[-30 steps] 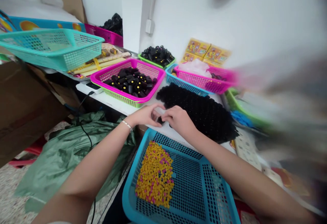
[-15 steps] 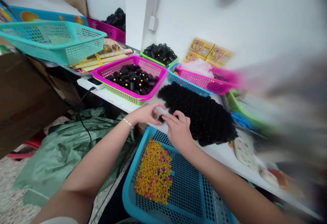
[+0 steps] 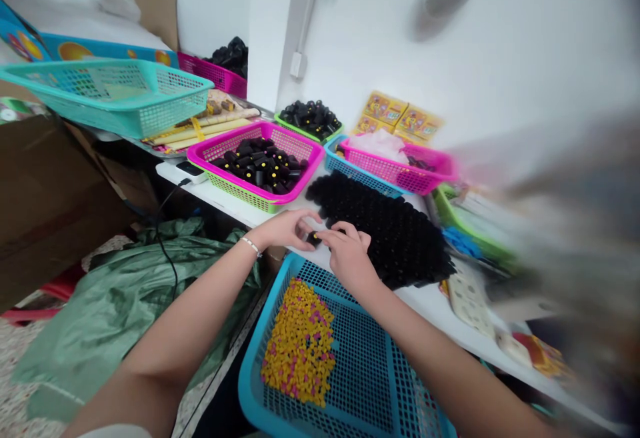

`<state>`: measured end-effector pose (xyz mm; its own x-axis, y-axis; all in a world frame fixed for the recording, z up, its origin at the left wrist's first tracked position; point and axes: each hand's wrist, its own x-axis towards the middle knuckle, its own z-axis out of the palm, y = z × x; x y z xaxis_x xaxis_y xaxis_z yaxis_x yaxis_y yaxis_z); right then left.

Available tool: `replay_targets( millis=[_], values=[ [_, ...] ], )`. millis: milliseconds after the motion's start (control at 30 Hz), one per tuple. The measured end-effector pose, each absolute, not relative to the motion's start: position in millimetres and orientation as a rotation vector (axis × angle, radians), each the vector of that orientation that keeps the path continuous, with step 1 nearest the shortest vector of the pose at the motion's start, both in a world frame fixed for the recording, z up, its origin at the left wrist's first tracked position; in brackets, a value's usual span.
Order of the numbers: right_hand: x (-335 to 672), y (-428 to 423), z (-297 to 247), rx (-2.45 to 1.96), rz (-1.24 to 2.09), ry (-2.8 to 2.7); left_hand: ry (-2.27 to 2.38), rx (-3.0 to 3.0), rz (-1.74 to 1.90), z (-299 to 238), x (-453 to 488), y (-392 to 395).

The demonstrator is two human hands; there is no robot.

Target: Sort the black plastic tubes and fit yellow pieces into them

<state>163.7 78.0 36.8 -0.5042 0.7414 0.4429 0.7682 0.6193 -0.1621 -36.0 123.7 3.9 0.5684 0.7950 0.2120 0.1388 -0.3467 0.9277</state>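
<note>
Black and stubby, a small piece (image 3: 313,240) with a yellow spot sits in the left hand (image 3: 287,230), whose grip is closed around it just beyond the blue basket (image 3: 365,365). The right hand (image 3: 351,251) brings its fingertips against the piece from the other side; whether that grip pinches or merely presses, I cannot tell.

By the look of it, the step in hand is close fingertip work at the yellow spot — pressing or seating it. The next move would call for a steady left hold and a light, well-aimed push from the right.

Loose yellow and pink bits (image 3: 300,348) lie in the left part of the blue basket. Beyond its far edge, on the white worktop (image 3: 425,305), stands a dense block of black pieces (image 3: 385,228); beyond and left, a pink basket (image 3: 200,153) holds more, many yellow-dotted. Farthest beyond the blue basket, yellow packs (image 3: 385,109) carry bright printing — lettering too blurred to read.
</note>
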Motion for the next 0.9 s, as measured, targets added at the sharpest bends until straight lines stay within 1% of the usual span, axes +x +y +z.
replay_targets(
  millis=[133, 200, 433, 567, 700, 800, 900],
  values=[
    [166.6, 69.7, 30.5, -1.131, -0.331, -2.451, 0.765, 1.826, 0.842, 3.1, -36.9, 123.1],
    [167.6, 66.9, 27.3, -1.114, -0.392, -2.458, 0.764, 1.831, 0.844, 3.5, -37.4, 122.9],
    [163.8, 71.6, 22.1, -1.144, -0.364, -2.473, 0.789, 1.897, 0.843, 5.8, -37.1, 121.6],
    [170.7, 66.2, 51.0, -1.144, -0.259, -2.427, 0.893, 1.999, 0.898, 6.6, -35.4, 111.9],
    [191.6, 33.7, 77.4, -1.053, -0.097, -2.283, 1.027, 2.140, 0.956, 4.6, -32.9, 102.5],
    [206.7, 3.1, 60.0, -1.030, 0.229, -2.534, 1.070, 2.245, 0.936, 4.5, -28.8, 102.3],
    [215.1, -19.6, 13.7, -1.107, 0.557, -2.862, 1.105, 2.325, 0.871, 9.7, -20.6, 101.2]
  ],
)
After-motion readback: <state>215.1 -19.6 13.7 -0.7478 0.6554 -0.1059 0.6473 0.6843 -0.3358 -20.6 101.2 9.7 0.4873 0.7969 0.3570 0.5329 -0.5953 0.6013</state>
